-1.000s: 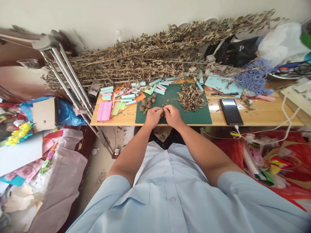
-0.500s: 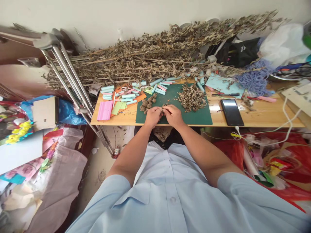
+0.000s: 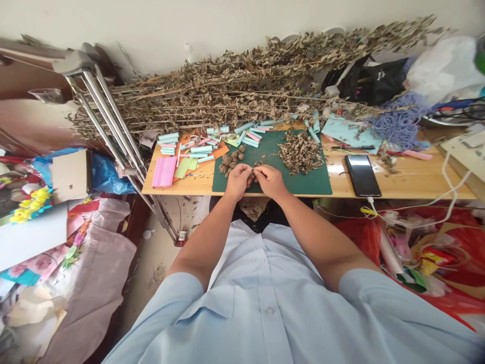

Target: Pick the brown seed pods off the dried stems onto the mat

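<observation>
Crinkled dry leaves (image 3: 300,152), knobbly balls (image 3: 232,161)

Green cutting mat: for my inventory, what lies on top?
Brown balls at left, dried leaves at right, paper rolls at the far edge. The left hand and right hand hide what's beneath.

tabletop (image 3: 409,179): wood, smooth, glossy where light strikes. cutting mat (image 3: 314,183): matt, smooth. leaf heap (image 3: 301,151): dry, rough, dull. brown balls (image 3: 230,162): coarse, matt. phone (image 3: 362,174): glossy, glass-like face. crutch (image 3: 102,111): polished metal tubing. rolled strips (image 3: 200,149): look like matt paper. white bag (image 3: 439,68): thin plastic, slight sheen. cord (image 3: 399,120): fibrous, matt. shirt (image 3: 265,303): smooth cloth.
</observation>
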`<state>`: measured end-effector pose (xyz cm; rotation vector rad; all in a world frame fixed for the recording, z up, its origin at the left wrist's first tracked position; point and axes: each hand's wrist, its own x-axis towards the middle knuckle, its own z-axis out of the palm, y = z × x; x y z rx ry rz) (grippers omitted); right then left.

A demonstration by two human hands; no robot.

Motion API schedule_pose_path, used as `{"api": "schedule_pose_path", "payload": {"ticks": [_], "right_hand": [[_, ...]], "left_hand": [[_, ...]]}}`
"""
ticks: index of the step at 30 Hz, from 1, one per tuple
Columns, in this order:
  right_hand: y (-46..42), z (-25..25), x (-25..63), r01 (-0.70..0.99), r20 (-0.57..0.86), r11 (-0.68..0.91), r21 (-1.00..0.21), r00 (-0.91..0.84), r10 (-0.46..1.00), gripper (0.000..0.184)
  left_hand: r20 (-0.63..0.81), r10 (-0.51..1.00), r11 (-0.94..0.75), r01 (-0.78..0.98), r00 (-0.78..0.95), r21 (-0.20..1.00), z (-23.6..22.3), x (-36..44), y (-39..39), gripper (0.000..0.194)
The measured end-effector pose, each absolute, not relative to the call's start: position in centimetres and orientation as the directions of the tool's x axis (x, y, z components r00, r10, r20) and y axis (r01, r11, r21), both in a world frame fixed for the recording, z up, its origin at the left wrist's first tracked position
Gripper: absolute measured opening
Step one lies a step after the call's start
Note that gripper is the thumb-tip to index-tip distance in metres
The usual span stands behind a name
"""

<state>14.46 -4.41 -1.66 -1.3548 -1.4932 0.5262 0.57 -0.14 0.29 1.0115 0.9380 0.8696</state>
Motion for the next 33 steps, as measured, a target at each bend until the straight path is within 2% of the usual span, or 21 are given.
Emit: {"api": "schedule_pose_path", "payload": {"ticks": [4,13,17,20,22,27,33], "right_hand": [[-4.46,-1.6,14.48,0.464,0.37,0.283,-0.839,0.105,0.923,0.024],[-4.52,-2.04,14.37,0.571,0.412,0.259,-0.779,0.155,0.898,0.018],[-4.21,-2.07,14.57,0.444,0.299,0.16,-0.882,0.262,0.918,0.02],[-4.05,-2.05,14.63,0.359,0.225,0.108,-0.927,0.303,0.926,0.024],[-4.06,-2.07,14.58,0.378,0.255,0.134,-0.916,0.291,0.922,0.025],[-4.3,-2.0,14.44,0.477,0.372,0.28,-0.833,0.109,0.922,0.027],[-4.59,-1.77,14.4,0.543,0.424,0.31,-0.781,0.096,0.9,0.023]], "left_hand": [[-0.221,0.915,0.281,-0.143,0.338,0.949,0.25,0.56,-0.15,0.023],[-0.184,0.926,0.239,-0.136,0.33,0.961,0.19,0.87,-0.38,0.02],[-0.194,0.935,0.244,-0.142,0.297,0.959,0.17,0.89,-0.49,0.025],[-0.214,0.924,0.273,-0.154,0.317,0.95,0.28,0.81,-0.53,0.02],[-0.232,0.914,0.292,-0.146,0.332,0.945,0.46,0.77,-0.54,0.018],[-0.264,0.909,0.31,-0.099,0.322,0.946,0.85,0.8,-0.44,0.019],[-0.234,0.915,0.27,-0.069,0.329,0.96,0.44,0.97,-0.37,0.02]]}}
